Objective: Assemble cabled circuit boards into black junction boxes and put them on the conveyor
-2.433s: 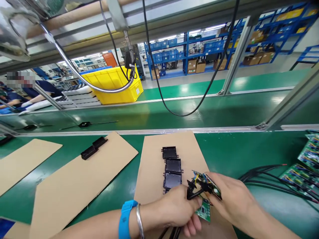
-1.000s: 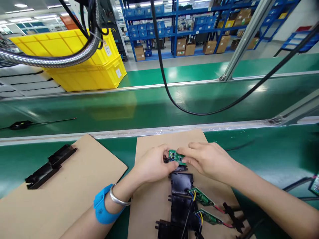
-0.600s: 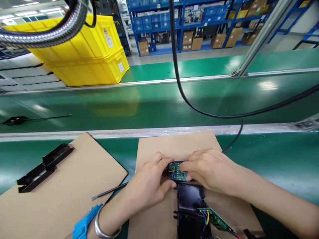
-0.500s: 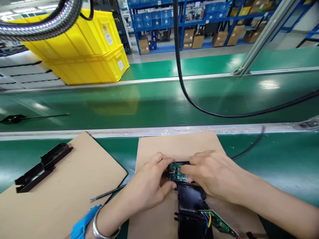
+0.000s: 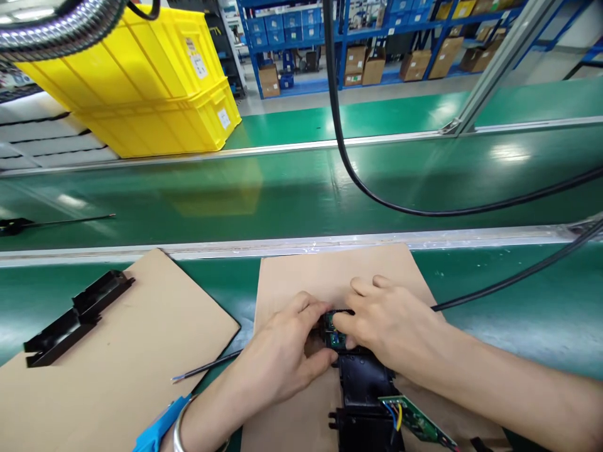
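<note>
2 stacked yellow plastic crates (image 5: 141,88) stand on the far side of the line, upper left; what they hold cannot be seen. Behind them, blue shelving (image 5: 358,31) carries blue bins and brown cardboard boxes.

Near the bottom centre, a row of open black plastic housings (image 5: 365,383) lies on a sheet of brown cardboard (image 5: 306,276). The farthest housing holds a small green circuit board (image 5: 335,331), mostly covered by fingers. The left hand (image 5: 282,358) and the right hand (image 5: 391,326) meet over it, fingertips of both pressing on the board from either side, the hands almost touching each other. Neither hand is closed around the board; the fingers are bent and bear down on it. The left wrist wears a blue strap (image 5: 157,427) and a metal bangle.

A second green board (image 5: 414,424) with blue and yellow wires leans on a nearer housing, just below the right forearm. A thin black cable (image 5: 207,367) lies left of the left hand.

A second cardboard sheet (image 5: 117,370) to the left bears 2 long black plastic parts (image 5: 78,317). The sheets rest on a green bench surface (image 5: 518,320); beyond a metal rail runs a green conveyor belt (image 5: 292,194), with a thick black hose (image 5: 377,194) hanging over it.
</note>
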A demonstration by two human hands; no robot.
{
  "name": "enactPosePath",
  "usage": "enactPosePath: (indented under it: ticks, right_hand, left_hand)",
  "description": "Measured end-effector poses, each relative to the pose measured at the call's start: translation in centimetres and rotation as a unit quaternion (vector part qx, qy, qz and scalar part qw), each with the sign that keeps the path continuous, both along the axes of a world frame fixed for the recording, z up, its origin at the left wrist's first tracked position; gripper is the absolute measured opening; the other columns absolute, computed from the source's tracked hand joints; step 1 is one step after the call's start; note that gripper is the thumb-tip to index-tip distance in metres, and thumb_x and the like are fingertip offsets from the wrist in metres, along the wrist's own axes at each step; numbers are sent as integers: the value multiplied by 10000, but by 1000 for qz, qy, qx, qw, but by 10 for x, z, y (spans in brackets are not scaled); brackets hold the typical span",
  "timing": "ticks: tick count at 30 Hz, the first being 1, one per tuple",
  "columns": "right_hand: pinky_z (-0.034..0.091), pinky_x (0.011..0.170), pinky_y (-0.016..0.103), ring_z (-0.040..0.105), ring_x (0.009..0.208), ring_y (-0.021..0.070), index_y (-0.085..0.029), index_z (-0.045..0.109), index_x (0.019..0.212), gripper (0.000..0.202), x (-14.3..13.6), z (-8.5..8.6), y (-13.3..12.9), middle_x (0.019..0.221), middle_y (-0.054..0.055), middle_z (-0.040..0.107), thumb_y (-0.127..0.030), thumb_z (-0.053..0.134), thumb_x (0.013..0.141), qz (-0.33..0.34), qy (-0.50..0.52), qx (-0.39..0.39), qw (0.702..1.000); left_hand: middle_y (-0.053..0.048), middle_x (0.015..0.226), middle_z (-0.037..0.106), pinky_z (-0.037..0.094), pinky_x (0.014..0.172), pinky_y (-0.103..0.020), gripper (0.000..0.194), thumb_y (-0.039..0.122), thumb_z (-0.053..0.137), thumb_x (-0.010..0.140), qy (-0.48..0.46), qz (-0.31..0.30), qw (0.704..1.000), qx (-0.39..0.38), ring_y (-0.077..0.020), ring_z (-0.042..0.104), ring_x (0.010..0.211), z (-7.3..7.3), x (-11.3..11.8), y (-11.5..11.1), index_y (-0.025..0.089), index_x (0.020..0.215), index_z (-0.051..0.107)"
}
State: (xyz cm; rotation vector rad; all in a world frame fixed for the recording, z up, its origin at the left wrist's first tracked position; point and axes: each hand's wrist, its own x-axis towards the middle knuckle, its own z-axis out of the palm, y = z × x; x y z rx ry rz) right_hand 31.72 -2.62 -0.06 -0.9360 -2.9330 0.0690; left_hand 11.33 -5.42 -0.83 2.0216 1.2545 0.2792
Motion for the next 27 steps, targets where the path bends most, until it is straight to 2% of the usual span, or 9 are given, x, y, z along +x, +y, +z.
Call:
enactPosePath:
  ticks: [3,6,11,12,14,16,18,21,27]
  right_hand:
    - [332,621,343,552,782,224,-237,641,800,117,-2,-5,-2,828,33,619,-194,749,789,-20,30,-12,999]
    - [335,616,335,545,780,223,-237,638,825,105,-2,-7,-4,826,35,598,-189,729,804,-29,30,-18,999]
    - [343,612,322,537,831,234,-226,648,833,88,-3,-8,-3,857,52,574,-171,711,809,-27,29,-45,998]
    - [341,606,317,533,830,228,-222,648,834,82,-3,-9,-2,860,50,568,-171,708,814,-28,37,-56,997]
    - [334,591,308,524,820,214,-212,644,825,79,-2,-11,-1,861,41,558,-162,704,820,-32,52,-79,995]
    - [331,585,304,514,818,205,-204,640,812,81,0,-13,0,860,35,554,-149,698,822,-34,65,-91,993]
    - [336,592,301,506,821,202,-200,643,816,75,1,-14,0,857,32,553,-138,683,830,-31,76,-95,992]
    - [335,588,292,502,816,200,-193,650,826,58,2,-13,0,845,32,554,-140,668,838,-31,80,-99,991]
    - [345,583,300,507,833,202,-202,644,831,56,5,-13,-1,854,25,555,-155,675,835,-29,87,-85,992]
  left_hand:
    - [-40,1193,550,508,915,-346,518,176,711,779,-13,-6,1000,-7,-192,596,992,-2,-1,1,229,1269,549]
    - [-42,1191,557,495,937,-348,521,174,718,777,-14,-7,1000,-1,-199,585,1032,-2,0,1,225,1266,547]
    - [-33,1207,583,485,949,-334,522,195,717,790,-14,-14,1000,3,-195,582,1077,6,-5,4,248,1278,539]
    - [-29,1172,608,497,920,-325,496,196,708,798,-12,-13,1000,1,-189,599,1043,8,-7,5,243,1264,545]
    - [-13,1024,666,519,826,-310,320,176,655,830,7,-5,1000,10,-178,636,917,9,-10,5,224,1142,602]
    - [3,882,683,515,744,-303,144,142,567,871,33,-2,998,49,-172,648,806,7,-11,3,213,976,635]
    - [-3,849,683,506,716,-306,165,121,493,894,49,-8,992,113,-177,649,779,4,-8,-1,208,911,632]
    - [-17,837,672,498,666,-299,198,115,439,906,55,6,979,194,-177,643,739,-3,0,-9,199,935,616]
    - [-17,739,635,464,560,-274,210,110,417,913,117,26,963,243,-167,613,629,-10,7,-18,197,893,607]
